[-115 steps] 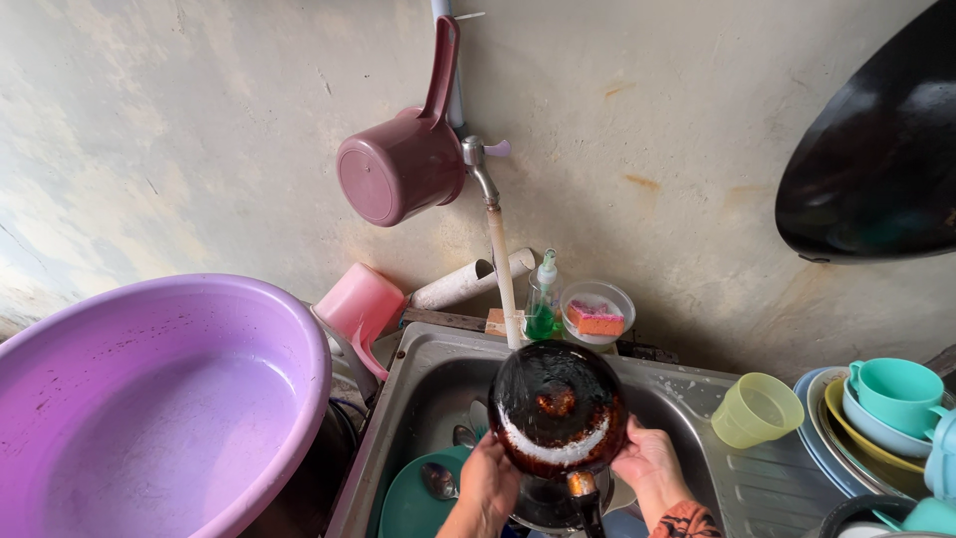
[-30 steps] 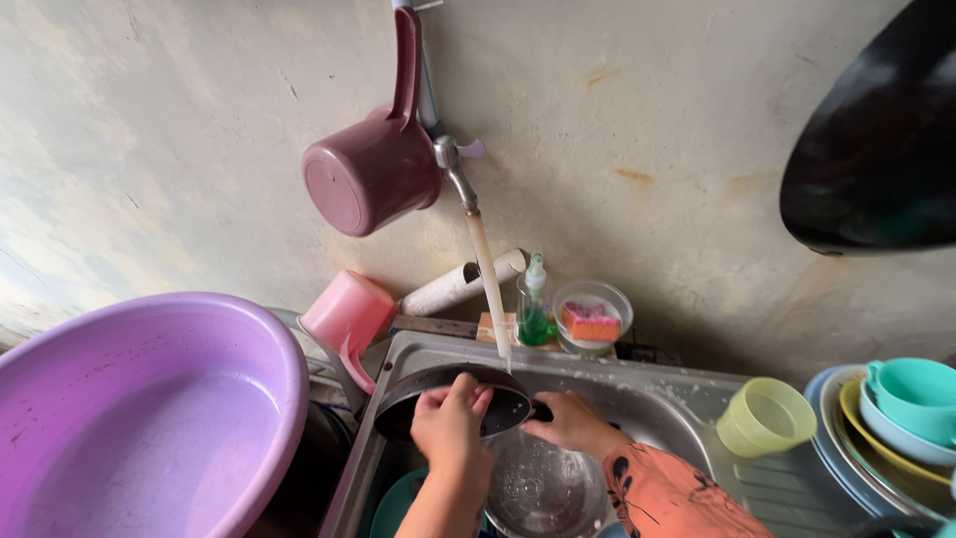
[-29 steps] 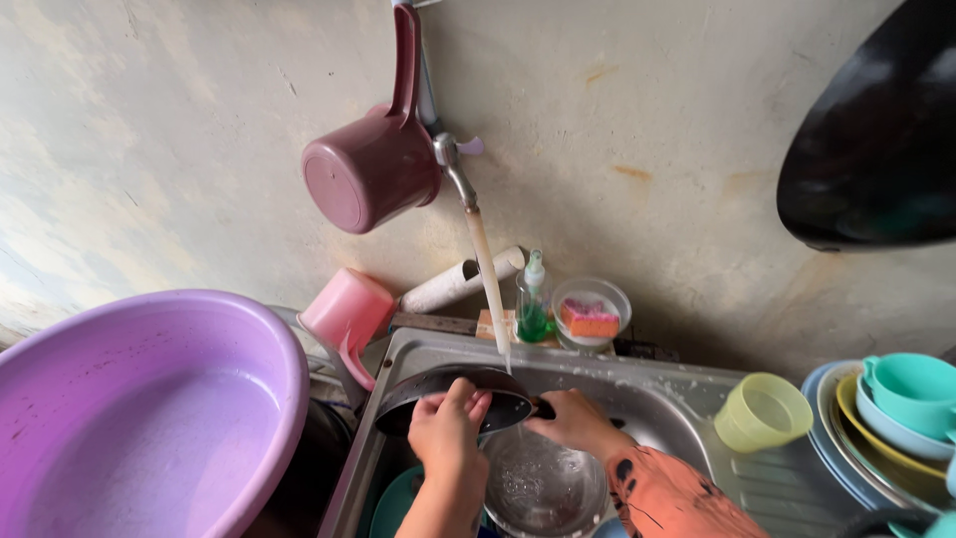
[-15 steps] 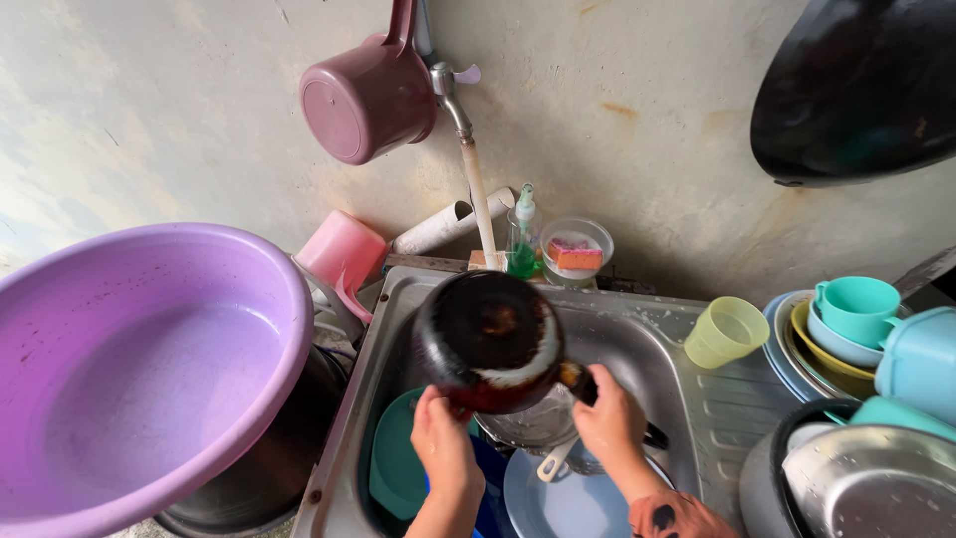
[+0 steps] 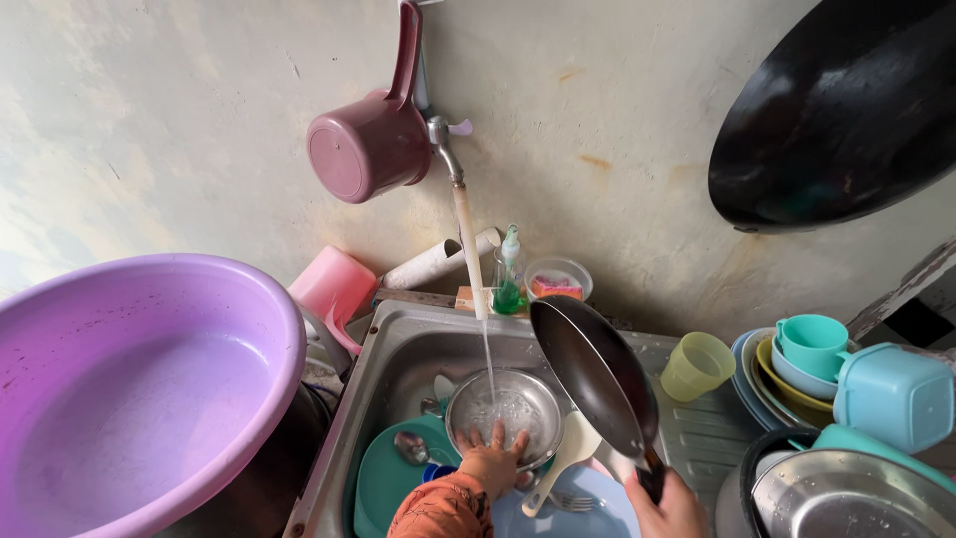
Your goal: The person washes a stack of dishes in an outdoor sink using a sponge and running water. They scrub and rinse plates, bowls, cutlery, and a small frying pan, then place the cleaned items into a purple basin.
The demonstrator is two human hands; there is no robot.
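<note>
My right hand (image 5: pixel 665 506) grips the handle of a black frying pan (image 5: pixel 590 371), which is tilted on edge over the right side of the steel sink (image 5: pixel 398 344). With its fingers spread, my left hand (image 5: pixel 493 460) rests on the near rim of a steel bowl (image 5: pixel 520 403) in the sink. An orange sleeve covers that arm. Water runs from the wall tap (image 5: pixel 443 134) down into the bowl. Under and around the bowl lie a green plate (image 5: pixel 383 480), a blue plate (image 5: pixel 590 510), a spoon (image 5: pixel 410 448), a fork (image 5: pixel 573 503) and a white spatula (image 5: pixel 566 460).
A large purple basin (image 5: pixel 129 389) stands at the left. A maroon dipper (image 5: pixel 363 149) and a black wok (image 5: pixel 836 110) hang on the wall. A pink cup (image 5: pixel 334 284) and a soap bottle (image 5: pixel 508 284) sit behind the sink. A yellow-green cup (image 5: pixel 697 366), stacked teal cups (image 5: pixel 812 344) and a steel pot (image 5: pixel 846 498) fill the right.
The pan has swung from bottom-up over the sink's middle to tilted on edge at the right. My left hand let go of it and dropped onto the steel bowl.
</note>
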